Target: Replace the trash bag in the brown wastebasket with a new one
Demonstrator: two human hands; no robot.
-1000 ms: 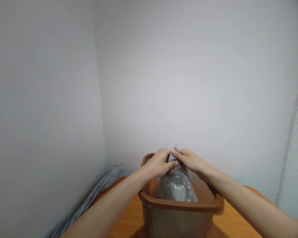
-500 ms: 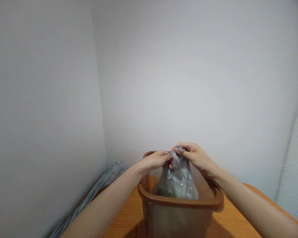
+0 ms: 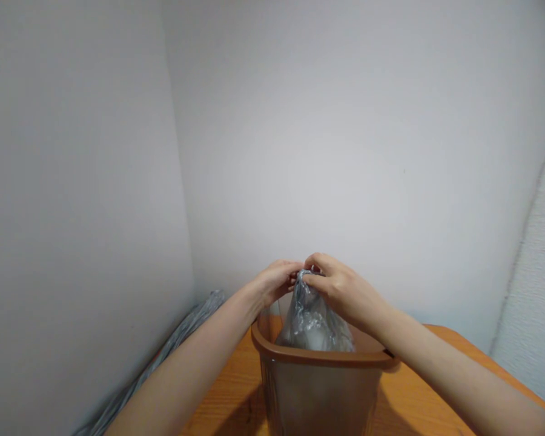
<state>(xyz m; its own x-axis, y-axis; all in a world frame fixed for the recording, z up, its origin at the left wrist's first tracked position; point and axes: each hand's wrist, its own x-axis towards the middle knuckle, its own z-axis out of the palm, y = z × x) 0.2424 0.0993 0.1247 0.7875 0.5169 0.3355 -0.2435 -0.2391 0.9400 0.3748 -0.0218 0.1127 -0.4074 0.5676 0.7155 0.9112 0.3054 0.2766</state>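
A brown plastic bin (image 3: 320, 390) stands on the wooden table. Inside it sits a thin, see-through grey plastic bag (image 3: 315, 324), bulging with something pale that I cannot make out. The bag's top is gathered to a peak above the bin's rim. My right hand (image 3: 338, 284) pinches that gathered top between thumb and fingers. Close against it on the left is my left hand (image 3: 279, 281), its fingers bent together at the bag's neck. The left fingertips are partly hidden behind the bag and my other hand.
A long bunched strip of grey plastic (image 3: 181, 336) lies along the left wall, partly behind my left forearm. The orange-brown wooden table (image 3: 431, 393) extends beneath the bin. White walls (image 3: 300, 133) rise behind and at the left.
Both hands have shifted a little left and up, the right now over the bag's top. The bag's loose top has been drawn into a tighter, narrower neck.
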